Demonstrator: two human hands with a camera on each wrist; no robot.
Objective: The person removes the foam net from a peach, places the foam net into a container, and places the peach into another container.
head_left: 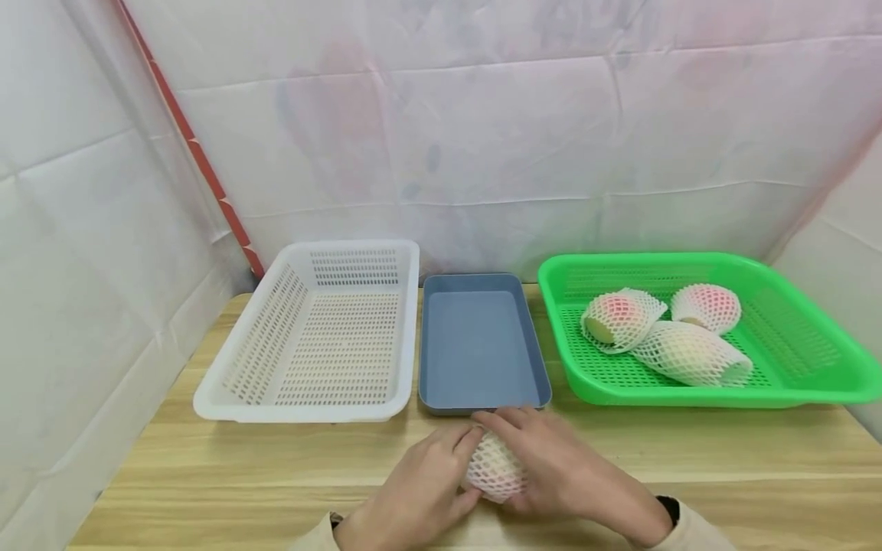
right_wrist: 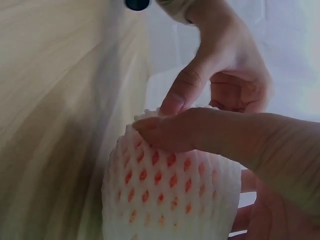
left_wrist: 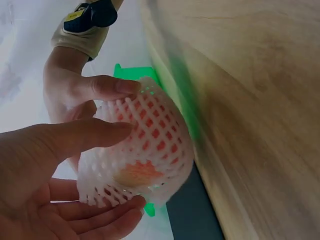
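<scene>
A red-and-yellow fruit in a white foam net (head_left: 494,467) is between my hands, low over the front of the table; the fruit's kind is unclear. My left hand (head_left: 419,490) grips it from the left, thumb and fingers on either side of the net in the left wrist view. From the right, my right hand (head_left: 561,468) holds it, its thumb (right_wrist: 192,131) lying across the net. Both thumbs press close together on the net (right_wrist: 165,185) in the right wrist view. A bare yellowish patch of fruit (left_wrist: 140,174) shows in the left wrist view.
Just beyond my hands lies a blue-grey tray (head_left: 482,348). A white slotted basket (head_left: 310,412) stands left of it. The green basket (head_left: 689,396) at right holds three netted fruits (head_left: 692,353). White sheeting (head_left: 482,138) hangs behind the wooden table (head_left: 276,467).
</scene>
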